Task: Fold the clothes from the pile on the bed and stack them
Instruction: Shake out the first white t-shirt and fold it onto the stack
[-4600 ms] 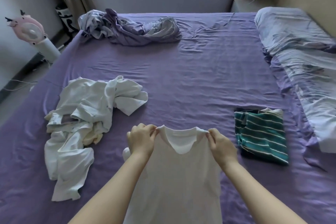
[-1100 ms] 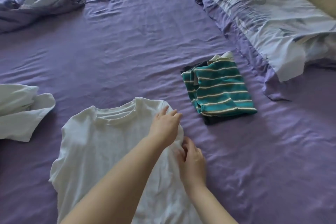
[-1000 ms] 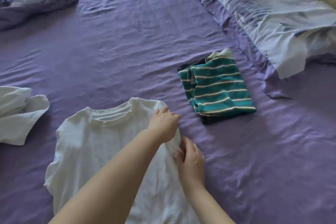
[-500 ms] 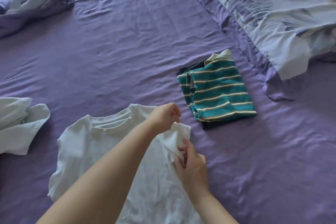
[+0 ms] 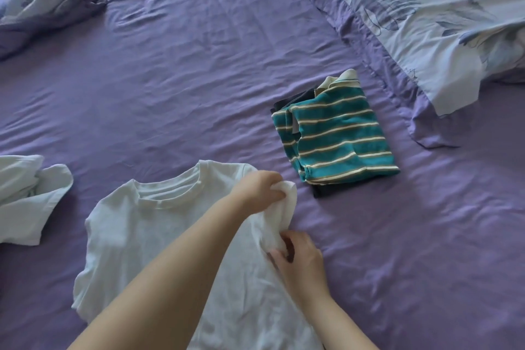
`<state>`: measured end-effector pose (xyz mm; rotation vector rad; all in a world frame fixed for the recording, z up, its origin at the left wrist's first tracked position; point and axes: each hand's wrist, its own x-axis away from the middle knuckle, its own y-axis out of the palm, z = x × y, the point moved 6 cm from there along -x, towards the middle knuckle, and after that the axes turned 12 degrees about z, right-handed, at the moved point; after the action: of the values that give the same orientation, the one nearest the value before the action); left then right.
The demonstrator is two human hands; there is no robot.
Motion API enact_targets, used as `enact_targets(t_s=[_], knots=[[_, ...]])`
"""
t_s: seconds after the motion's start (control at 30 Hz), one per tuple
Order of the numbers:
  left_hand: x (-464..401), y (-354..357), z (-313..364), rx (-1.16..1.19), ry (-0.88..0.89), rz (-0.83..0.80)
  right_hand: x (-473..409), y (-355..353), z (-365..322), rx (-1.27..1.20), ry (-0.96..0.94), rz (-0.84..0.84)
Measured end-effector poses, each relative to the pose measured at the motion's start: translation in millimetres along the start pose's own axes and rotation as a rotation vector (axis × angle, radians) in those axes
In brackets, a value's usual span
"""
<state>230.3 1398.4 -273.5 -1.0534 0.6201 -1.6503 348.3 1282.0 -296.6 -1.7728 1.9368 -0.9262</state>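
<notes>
Left hand [image 5: 262, 189] reaches across the body from the near left, its forearm lying diagonally over the white tee [image 5: 147, 239], and its fingers curl round the bunched right sleeve [image 5: 285, 204] at the shoulder. Right hand [image 5: 299, 254] sits just nearer, wrist bent inward, thumb and fingers pinching the same sleeve's lower end near the armpit seam. Both hands thus have hold of cloth; neither is spread flat.

That two-point grip looks meant to lift the sleeve clear and turn it inward over the chest, one hand setting the top of the fold line and the other the bottom, so the crease runs straight. The tee lies face up on the bed [image 5: 199, 79] in the near middle, collar toward the far side, body spread flat, left sleeve still out to the side. Laid flat like this, the sheet holds the rest of it still while one edge is worked.

Just right and a little farther stands the stack [image 5: 335, 136]: a folded teal striped top on something dark, kept close, probably so that the finished tee has a short way to go. At the left edge lies the white pile [image 5: 25, 202], well apart from the stack. A crumpled blanket [image 5: 48, 0] sits far left and a pillow [image 5: 426, 17] far right.
</notes>
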Motion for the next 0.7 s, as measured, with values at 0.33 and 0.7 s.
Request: enact_targets(t_s=[0.33,0.7], knots=[[-19,-15,19,0.336,-0.076,0.125,-22,-27,10,-0.2,0.205,0.175],[-3,18,12,0.359,-0.162,0.203,-27,-37,1,0.025,-0.126,0.257]])
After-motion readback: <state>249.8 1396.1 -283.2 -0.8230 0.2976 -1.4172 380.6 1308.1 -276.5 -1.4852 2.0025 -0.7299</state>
